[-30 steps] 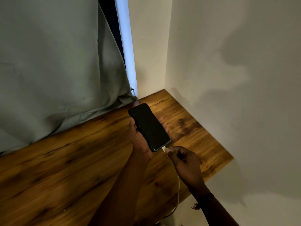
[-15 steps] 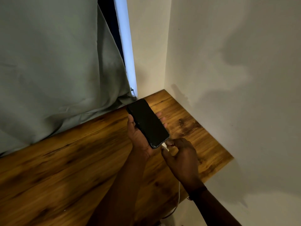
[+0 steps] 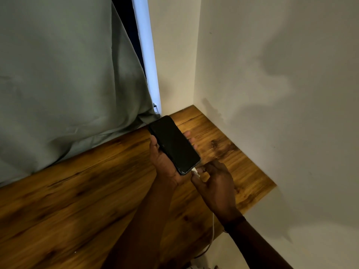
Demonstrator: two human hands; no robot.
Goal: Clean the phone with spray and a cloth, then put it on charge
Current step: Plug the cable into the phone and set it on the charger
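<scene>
A black phone (image 3: 173, 145) with a dark screen lies in my left hand (image 3: 165, 166), which grips it from below with fingertips curled over its right edge. It hangs above the wooden desk (image 3: 77, 191), near the far right corner. My right hand (image 3: 215, 183) pinches the white plug of the charging cable (image 3: 195, 172) against the phone's lower end. The cable's white cord (image 3: 212, 230) runs down under my right wrist and off the desk's near edge. No spray bottle or cloth is in view.
A grey-green curtain (image 3: 68, 74) hangs over the desk's back edge on the left. White walls (image 3: 272, 94) close the corner behind and to the right. The desk's right end (image 3: 272, 188) stops short of the right wall's lower part.
The phone and my left hand have moved slightly up and away. My right hand has brought the white plug up to the phone's lower end.
</scene>
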